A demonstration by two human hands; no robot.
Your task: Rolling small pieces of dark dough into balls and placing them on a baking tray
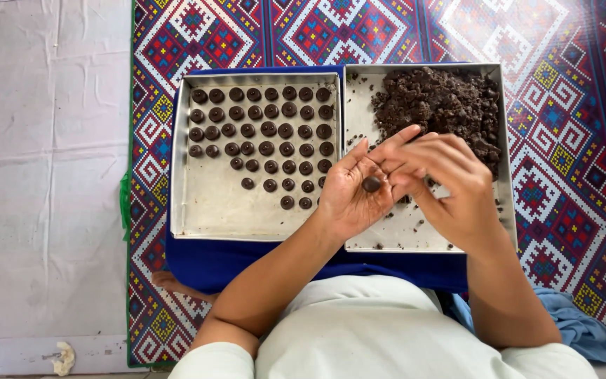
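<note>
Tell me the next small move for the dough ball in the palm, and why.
Probably set the dough ball from the left hand into the left tray, continuing its bottom row: it looks rounded like the pieces there, with the right hand beside it.

Pale floor (43, 175) at left, under a patterned woven mat (569, 140) in red, blue and white. On the mat, a blue cloth (247, 263) bearing two metal trays (208, 210), side by side, touching.
</note>
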